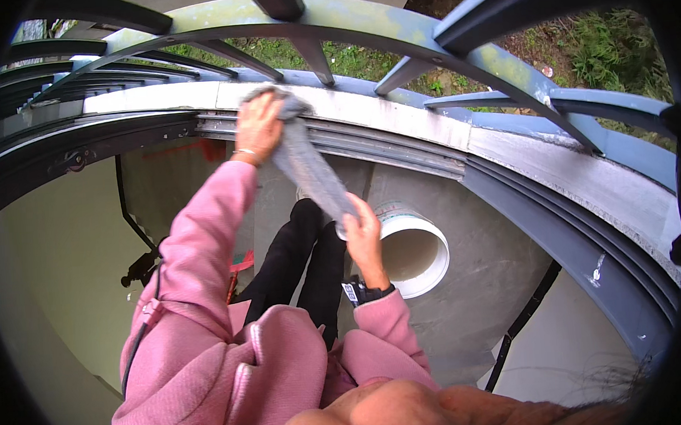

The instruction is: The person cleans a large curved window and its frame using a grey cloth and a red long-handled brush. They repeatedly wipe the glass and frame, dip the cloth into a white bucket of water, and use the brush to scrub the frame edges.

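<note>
A long grey cloth (310, 162) stretches between my two hands. My left hand (260, 125) holds its bunched upper end (293, 105) against the white window sill (346, 101), at the sill's inner edge above the metal sliding-window track (383, 147). Lower down and to the right, my right hand (364, 228) grips the other end of the cloth, with its fingers partly hiding it. Just right of this hand, on the floor, stands a white plastic bucket (444, 259) containing murky liquid.
Beyond the sill runs a blue-grey metal railing (365, 29) with bars, and grass (344, 62) lies outside. A dark window frame (568, 258) borders the right. A red bristled brush or broom (242, 260) is on the floor beside my legs (282, 253).
</note>
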Demonstrator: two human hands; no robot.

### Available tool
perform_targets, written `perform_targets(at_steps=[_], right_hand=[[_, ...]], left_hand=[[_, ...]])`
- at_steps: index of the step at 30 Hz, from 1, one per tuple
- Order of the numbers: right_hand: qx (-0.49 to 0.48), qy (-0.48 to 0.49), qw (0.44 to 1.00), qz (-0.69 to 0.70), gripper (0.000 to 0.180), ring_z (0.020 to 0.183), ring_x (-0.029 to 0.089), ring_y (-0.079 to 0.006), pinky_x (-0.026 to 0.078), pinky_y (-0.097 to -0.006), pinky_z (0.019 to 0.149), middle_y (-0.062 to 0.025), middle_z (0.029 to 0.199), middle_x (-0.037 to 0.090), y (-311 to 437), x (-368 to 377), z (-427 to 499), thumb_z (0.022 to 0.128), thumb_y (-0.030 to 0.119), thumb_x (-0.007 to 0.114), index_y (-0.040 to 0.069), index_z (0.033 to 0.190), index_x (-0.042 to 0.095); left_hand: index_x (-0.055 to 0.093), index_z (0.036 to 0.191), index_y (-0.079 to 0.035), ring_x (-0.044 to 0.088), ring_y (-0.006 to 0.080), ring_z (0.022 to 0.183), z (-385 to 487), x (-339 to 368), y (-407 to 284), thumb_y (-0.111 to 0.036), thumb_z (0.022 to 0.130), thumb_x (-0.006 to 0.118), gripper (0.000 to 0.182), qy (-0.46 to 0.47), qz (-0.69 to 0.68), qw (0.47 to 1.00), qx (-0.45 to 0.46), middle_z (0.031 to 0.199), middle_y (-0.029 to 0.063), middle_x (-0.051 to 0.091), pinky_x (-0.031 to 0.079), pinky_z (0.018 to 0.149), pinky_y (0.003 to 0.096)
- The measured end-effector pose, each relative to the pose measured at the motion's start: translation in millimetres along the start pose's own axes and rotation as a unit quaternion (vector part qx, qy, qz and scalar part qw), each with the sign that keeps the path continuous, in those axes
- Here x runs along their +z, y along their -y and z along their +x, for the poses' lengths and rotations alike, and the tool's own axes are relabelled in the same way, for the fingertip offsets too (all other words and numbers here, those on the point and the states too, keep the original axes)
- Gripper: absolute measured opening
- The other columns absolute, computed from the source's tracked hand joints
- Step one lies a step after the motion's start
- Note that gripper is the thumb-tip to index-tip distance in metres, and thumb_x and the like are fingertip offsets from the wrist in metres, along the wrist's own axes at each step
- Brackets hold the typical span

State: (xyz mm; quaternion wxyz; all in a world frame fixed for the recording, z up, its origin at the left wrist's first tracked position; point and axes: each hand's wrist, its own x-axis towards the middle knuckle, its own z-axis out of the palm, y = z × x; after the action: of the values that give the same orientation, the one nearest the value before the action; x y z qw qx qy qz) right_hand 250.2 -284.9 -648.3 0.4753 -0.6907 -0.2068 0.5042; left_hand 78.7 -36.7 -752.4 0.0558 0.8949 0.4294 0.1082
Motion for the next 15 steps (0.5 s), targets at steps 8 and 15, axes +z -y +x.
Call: perform_targets(at_steps=[8,15], right_hand=[[-0.066,0.120,0.990,0.026,0.039,0.102,0.062,-0.0178,0.047,-0.0304,0.091,-0.0126,0.109,0.066,-5,38,28,0.083,-0.001,0.049,0.000,0.119,0.061],[0.093,-0.150,0.976,0.129,0.044,0.102,0.059,-0.0217,0.046,-0.0316,0.092,-0.0121,0.113,0.062,-32,-118,-40,0.075,0.002,0.046,-0.006,0.116,0.059]], left_hand=[[0.060,0.102,-0.008,0.047,0.0434,0.120,-12,23,12,-0.019,0.075,0.066,0.029,-0.112,0.074,0.985,-0.109,0.126,0.0181,0.054,0.040,0.099,0.0535],[0.061,0.102,-0.006,0.055,0.0336,0.101,28,15,-187,-0.004,0.075,0.060,0.027,-0.075,-0.258,0.954,-0.132,0.101,0.0134,0.057,0.041,0.089,0.0431]])
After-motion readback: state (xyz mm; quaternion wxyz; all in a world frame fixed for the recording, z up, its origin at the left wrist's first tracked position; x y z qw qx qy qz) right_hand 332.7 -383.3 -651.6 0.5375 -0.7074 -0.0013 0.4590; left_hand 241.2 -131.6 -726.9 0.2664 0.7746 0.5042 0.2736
